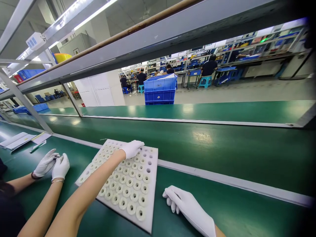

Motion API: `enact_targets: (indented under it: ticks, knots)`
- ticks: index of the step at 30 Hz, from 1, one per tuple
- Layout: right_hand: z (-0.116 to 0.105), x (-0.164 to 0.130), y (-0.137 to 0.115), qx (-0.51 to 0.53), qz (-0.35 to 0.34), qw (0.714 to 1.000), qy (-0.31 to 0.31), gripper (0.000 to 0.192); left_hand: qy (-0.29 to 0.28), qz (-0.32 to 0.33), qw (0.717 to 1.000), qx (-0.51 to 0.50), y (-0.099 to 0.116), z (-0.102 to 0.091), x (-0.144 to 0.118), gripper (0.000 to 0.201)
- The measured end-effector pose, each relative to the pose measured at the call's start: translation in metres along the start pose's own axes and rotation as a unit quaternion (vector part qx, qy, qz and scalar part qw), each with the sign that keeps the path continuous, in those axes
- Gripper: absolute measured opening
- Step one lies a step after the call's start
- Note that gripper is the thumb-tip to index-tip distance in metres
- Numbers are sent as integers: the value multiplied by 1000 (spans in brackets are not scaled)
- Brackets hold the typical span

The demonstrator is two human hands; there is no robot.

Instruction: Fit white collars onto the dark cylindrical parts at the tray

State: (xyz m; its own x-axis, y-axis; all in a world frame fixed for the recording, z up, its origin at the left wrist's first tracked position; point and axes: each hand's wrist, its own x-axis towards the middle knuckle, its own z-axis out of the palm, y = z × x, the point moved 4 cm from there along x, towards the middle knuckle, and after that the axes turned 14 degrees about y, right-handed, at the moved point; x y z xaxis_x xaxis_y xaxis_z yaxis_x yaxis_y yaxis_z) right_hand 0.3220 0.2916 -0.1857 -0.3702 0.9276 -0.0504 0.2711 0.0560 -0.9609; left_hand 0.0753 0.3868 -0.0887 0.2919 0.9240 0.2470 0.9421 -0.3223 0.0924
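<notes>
White foam tray [150,184] of small rings sits on green worktop [222,204], centre. Left hand [132,148] (gloved) at tray's 12 o'clock edge, fingers curled; grip unclear. Right hand [187,207] at tray's 4 o'clock, flat, open, empty. Co-worker's gloved hands [51,164] at 9 o'clock.

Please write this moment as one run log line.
left hand: on white tray, far holes | right hand: flat on table
</notes>
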Motion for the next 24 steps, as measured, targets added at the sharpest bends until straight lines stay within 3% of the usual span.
enact_targets:
  ticks: [5, 10, 15, 17, 24]
  knots:
    - [-1, 0, 0, 2, -8, 1000, -3, 43, -53, -3, 999, -1, 7, 15, -10, 69]
    - [1, 2, 3, 1, -3, 1000, -6, 41, -57, -27, 998, 17, 14, 21, -12, 75]
    - [2, 2, 6, 2, -14, 1000, -3, 38, 30, -40, 997, 59, 35, 13, 5, 57]
    - [3, 2, 7, -2, -20, 1000, -3, 38, 34, -31, 996, 75, 47, 11, 17, 50]
    - [2, 3, 10, -1, -33, 999, -10, 38, -87, -36, 988, 121, 66, 11, 48, 20]
